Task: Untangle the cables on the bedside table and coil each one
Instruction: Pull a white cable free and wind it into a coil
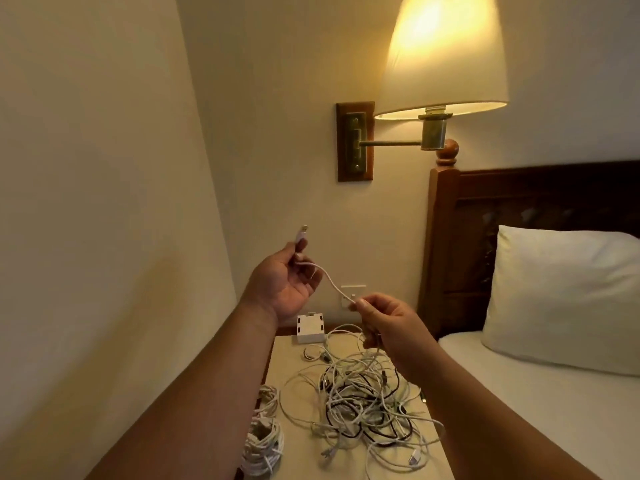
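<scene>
While left hand pinches plug, right hand seemingly pinches cable

Cream walls meet in a corner left of centre. Lit wall lamp top right: cream shade, brass swing arm, wooden backplate at centre. Dark carved headboard at right, round finial just under the lamp. White pillow and sheet far right. White wall socket low centre. Pale-topped bedside table bottom centre.
</scene>
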